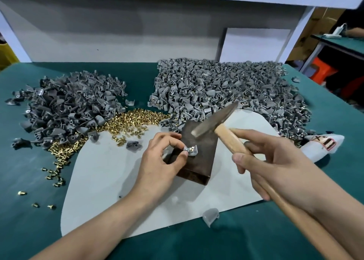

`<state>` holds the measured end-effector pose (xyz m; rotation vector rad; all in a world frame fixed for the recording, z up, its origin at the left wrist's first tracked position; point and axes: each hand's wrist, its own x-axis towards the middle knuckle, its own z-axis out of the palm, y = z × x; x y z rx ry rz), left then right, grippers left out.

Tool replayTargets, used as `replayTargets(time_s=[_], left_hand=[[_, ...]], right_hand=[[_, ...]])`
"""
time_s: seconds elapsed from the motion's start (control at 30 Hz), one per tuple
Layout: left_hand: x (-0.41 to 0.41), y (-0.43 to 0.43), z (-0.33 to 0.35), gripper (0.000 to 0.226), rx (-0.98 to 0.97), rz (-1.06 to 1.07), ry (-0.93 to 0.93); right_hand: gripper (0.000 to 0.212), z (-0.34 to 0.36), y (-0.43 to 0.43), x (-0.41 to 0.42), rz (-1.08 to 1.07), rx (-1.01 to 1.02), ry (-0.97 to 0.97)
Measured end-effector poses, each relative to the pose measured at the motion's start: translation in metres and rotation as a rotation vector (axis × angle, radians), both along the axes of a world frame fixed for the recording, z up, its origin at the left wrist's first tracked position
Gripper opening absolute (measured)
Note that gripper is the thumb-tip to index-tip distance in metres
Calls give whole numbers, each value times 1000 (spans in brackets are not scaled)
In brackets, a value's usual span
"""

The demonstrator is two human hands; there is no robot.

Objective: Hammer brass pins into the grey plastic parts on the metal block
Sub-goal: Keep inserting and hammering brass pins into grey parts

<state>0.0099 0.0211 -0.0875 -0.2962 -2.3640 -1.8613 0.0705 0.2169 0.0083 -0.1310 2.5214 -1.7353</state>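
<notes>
Grey plastic part (190,151) lies on metal block (201,162), pinched in left grip (159,159).

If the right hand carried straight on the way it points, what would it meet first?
Probably the dark rectangular metal block: the right hand points up-left along the wooden-handled hammer it grips, whose head hangs over the block's far end. Height above it is unclear.
</notes>
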Motion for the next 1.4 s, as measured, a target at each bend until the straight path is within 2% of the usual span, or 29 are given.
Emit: replayTargets(time_s=[0.07,0.13,0.3,0.37,0.5,0.57,0.67,0.73,0.83,1.0,1.1,1.23,1.4], left_hand=[[0,1,0,18,8,-2,-8],[1,1,0,18,12,5,-16],[1,0,0,16,6,15,19],[1,1,-1,13,46,16,0],[2,1,-2,12,106,3,-11],[1,2,-2,11,115,0,-8],[2,2,-2,12,118,14,-13],[3,2,-1,14,118,12,-3],[3,3,0,15,119,12,7],[1,3,-2,13,131,4,12],[1,3,-2,16,156,-1,15],[-1,3,-4,15,120,16,40],[-1,2,-5,11,113,26,21]], right_hand=[[48,-2,-1,1,-39,148,152],[54,-1,-3,3,0,233,218],[54,-2,-7,12,29,489,304],[52,-3,-11,16,24,491,346],[56,-10,-16,16,78,496,227],[58,-8,-13,15,-14,507,326],[53,-8,-15,13,1,474,303],[56,-13,-17,14,58,543,268],[56,-13,-18,10,11,610,266],[55,-10,-22,12,-27,634,244],[63,-14,-24,15,4,685,218],[60,-15,-21,14,-11,617,240],[65,-13,-28,16,-6,655,297]])
